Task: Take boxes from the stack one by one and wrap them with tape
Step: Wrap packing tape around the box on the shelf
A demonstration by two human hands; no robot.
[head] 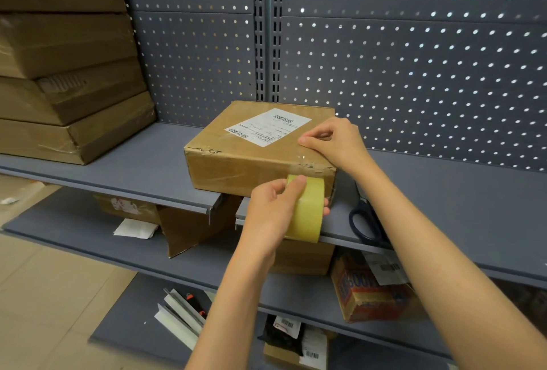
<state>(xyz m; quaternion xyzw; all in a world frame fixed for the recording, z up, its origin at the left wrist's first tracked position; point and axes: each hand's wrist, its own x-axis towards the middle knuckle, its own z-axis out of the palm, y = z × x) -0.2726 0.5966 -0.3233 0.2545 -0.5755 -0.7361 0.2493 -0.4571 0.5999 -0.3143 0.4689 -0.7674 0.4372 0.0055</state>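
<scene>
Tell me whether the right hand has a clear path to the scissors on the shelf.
Probably yes. The scissors lie uncovered on the shelf, just under the right forearm, nothing over them. But the right hand is pinching tape on the box and must let go first.

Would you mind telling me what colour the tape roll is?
The tape roll is pale translucent yellow, seen in the head view, the only one.
</scene>
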